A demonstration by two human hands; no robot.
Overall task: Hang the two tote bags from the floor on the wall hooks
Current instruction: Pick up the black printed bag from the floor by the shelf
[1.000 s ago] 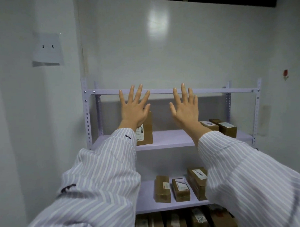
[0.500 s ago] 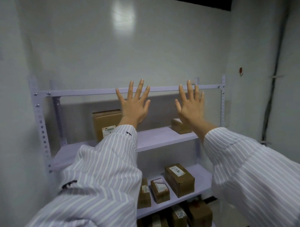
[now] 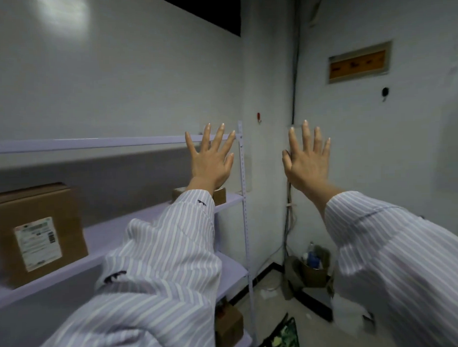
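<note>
Left hand (image 3: 210,163) and right hand (image 3: 306,161) raised, fingers spread, empty.

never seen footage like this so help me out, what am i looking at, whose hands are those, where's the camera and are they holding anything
There is no machine here. A person wears one wide-angle camera on the head, so the picture shows what lies in front of them, looking out over their own arms in striped sleeves.

The left hand and right hand are raised with fingers spread. Both are empty; there is no grip on anything.

On the left stands a pale purple metal shelf carrying a cardboard box with a printed label. At the bottom edge, on the floor, lies something with a dark patterned fabric, possibly a tote bag, though too little shows to be sure. A small red hook-like fitting sits on the wall. In the corner stands a bin with bottles.
</note>
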